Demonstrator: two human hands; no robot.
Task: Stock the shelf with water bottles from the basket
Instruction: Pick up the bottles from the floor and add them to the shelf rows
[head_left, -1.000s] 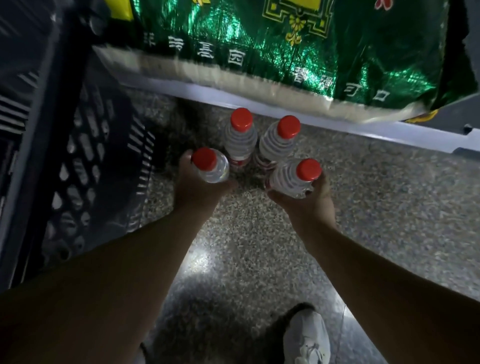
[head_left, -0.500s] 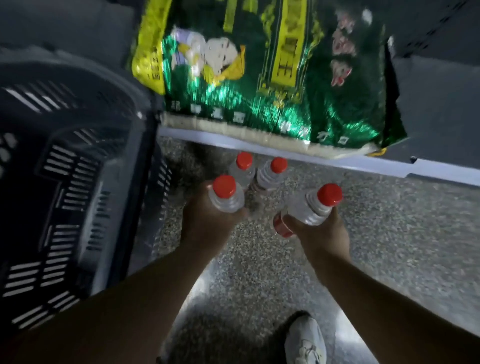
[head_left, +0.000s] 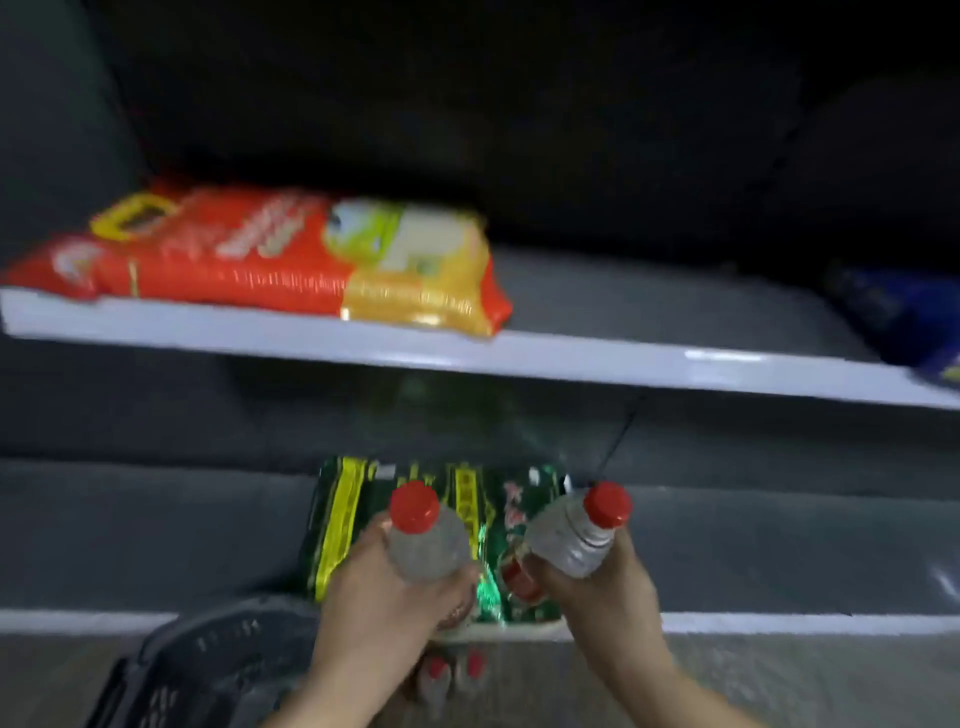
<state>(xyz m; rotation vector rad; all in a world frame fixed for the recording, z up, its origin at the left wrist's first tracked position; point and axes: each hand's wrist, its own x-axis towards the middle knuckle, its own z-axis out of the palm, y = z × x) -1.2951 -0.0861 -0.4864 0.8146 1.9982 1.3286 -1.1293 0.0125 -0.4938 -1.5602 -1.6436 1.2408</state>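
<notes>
My left hand grips a clear water bottle with a red cap, held upright in front of the lower shelf. My right hand grips a second red-capped water bottle, tilted to the right. Both bottles hover over a green rice bag lying on that lower shelf. Two more red-capped bottles stand on the floor below, between my wrists. The dark plastic basket sits at the lower left on the floor. The view is blurred.
An upper white-edged shelf carries an orange and yellow rice bag on the left and a blue bag at the far right. Bare grey shelf surface lies between them and on both sides of the green bag.
Both hands have lifted their bottles from near the floor up to the lower shelf's height. My view has swung upward, bringing the upper shelf into sight.
</notes>
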